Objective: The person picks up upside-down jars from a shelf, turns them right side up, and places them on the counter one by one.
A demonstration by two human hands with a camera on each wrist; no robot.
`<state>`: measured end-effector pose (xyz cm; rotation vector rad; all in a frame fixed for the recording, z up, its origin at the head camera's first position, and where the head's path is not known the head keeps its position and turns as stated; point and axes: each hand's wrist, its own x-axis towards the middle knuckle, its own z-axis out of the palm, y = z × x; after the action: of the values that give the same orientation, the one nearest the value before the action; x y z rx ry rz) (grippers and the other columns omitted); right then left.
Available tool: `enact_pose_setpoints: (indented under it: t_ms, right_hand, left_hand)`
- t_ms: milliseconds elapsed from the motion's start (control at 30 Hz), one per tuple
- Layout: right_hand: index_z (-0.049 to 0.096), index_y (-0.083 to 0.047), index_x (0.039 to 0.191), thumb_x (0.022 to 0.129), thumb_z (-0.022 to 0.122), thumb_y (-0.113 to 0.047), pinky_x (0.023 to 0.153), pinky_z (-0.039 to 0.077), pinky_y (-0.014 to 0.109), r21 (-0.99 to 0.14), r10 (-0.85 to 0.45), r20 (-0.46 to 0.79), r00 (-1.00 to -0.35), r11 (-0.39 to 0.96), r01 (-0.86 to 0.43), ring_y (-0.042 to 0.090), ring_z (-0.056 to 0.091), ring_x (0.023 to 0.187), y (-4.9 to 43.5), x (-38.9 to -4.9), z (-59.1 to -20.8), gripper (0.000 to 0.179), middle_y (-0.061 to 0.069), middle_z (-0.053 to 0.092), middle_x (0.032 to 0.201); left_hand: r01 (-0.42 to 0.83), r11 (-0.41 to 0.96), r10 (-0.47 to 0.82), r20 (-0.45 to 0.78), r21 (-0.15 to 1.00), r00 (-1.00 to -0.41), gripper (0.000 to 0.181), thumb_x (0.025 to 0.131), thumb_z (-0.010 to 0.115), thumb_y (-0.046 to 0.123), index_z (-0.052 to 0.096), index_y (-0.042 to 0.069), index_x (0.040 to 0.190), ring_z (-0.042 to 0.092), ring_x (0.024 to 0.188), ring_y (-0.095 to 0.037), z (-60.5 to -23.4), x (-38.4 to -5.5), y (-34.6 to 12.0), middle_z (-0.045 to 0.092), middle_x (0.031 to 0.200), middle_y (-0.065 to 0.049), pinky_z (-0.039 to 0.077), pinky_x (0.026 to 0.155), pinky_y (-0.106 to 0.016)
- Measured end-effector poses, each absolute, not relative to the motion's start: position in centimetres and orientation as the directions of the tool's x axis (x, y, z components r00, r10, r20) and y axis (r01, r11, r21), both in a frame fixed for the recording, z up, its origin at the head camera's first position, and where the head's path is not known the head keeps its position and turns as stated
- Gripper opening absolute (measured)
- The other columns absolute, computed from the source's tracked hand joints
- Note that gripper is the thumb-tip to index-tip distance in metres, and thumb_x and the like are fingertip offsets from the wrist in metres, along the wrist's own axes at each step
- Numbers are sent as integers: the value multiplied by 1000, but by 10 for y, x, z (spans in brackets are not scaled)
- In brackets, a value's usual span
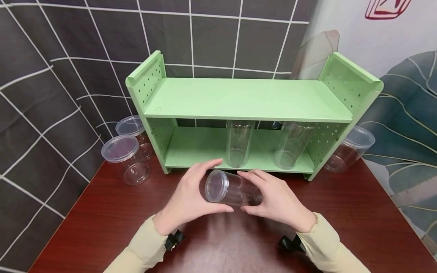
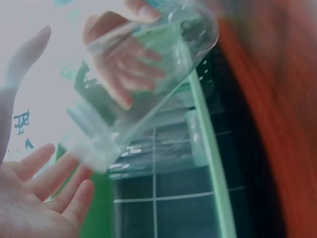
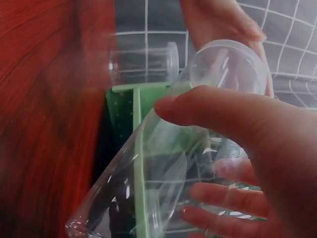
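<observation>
1. A clear plastic jar lies tilted on its side in front of the green two-tier shelf, near the middle of its lower front edge. Its round lid faces the shelf's left end.
2. The right hand, also in front of the shelf, holds the jar's body, thumb on one side and fingers on the other.
3. The left hand makes a wide curve around the lid end; whether it touches, I cannot tell.
4. For good handling, a light, even hold seems wise, since the thin wall may flex or slip; the left hand could best steady the lid's rim, keeping the jar off the shelf edge.
5. On the shelf's lower tier stand two tall clear cylinders, one near the middle, one toward the right.
6. Beyond the shelf's left side stand two lidded jars; beyond its right, another lidded jar.
7. Beneath the shelf spreads a red-brown table.
</observation>
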<state>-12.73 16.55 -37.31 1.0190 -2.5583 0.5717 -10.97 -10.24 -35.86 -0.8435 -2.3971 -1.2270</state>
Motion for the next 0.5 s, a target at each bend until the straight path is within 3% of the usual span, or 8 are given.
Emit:
enact_pose_setpoints:
  t_ms: [233,367,500]
  right_hand:
    - [59,-23,141,66,90,-41,72,55,33,-297,-521,449,-726,680,-671,8,60,90,174,-128,-378,84,-14,59,114]
    - [57,-26,142,65,91,-41,71,54,33,-336,-502,432,-749,681,-650,8,60,90,177,-128,-378,85,-15,58,115]
    - [58,-25,136,64,91,-38,78,55,35,-384,-476,423,-771,677,-628,9,61,96,183,-129,-379,81,-16,58,118]
  left_hand:
    - [672,465,299,612,577,-732,105,60,98,47,49,23,150,49,131,-15,-343,-112,-116,53,145,10,40,109,-43]
    - [670,488,203,673,560,-711,103,60,99,40,51,19,149,48,132,-17,-332,-115,-127,54,145,8,39,111,-43]
    - [676,507,60,761,534,-646,99,61,100,30,54,9,146,49,132,-21,-313,-119,-141,55,145,2,38,112,-41]
